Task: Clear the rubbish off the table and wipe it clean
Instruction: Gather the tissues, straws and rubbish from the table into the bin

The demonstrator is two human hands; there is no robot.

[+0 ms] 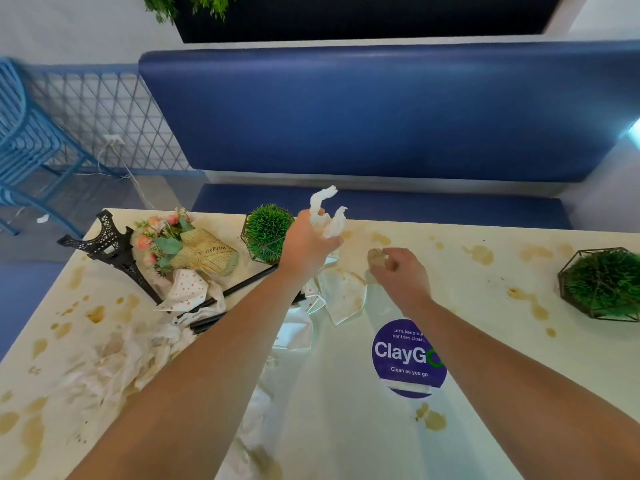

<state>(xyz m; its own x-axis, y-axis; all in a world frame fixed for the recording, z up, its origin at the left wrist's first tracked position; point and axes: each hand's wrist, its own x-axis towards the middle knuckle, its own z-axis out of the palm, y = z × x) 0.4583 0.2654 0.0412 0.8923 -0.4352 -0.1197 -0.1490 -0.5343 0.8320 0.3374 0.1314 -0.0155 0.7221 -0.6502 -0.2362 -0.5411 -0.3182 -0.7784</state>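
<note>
Two bare arms reach out over the white table (pixel 485 358), which is blotched all over with brown stains. The left hand (pixel 306 245) is raised just above the tabletop with its fingers curled round one crumpled white tissue (pixel 327 216), two twisted ends of it sticking up past the knuckles. The right hand (pixel 398 271) is lower, close to the table, its fingertips pinching one small brownish wad (pixel 375 256) — whether that wad still touches the surface I cannot tell. Between and below the two hands lie stained sheets of paper (pixel 346 292), and at the left near part of the table sits a loose heap of soiled tissues (pixel 114 355), too tangled to count. Two black straws (pixel 242 285) slant under the left forearm, beside one dotted wrapper (pixel 187 289). The ornaments number four: one black Eiffel Tower model (pixel 114 251) lying tipped over, one small bouquet (pixel 183 247) just beside it, and two green ball plants in wire frames — one (pixel 266 232) right behind the left hand, the other (pixel 602 282) well apart at the right edge. One round purple sticker (pixel 405 355) reading "ClayGo" lies flat under the right forearm. Beyond the table runs one blue bench seat (pixel 381 109).
</note>
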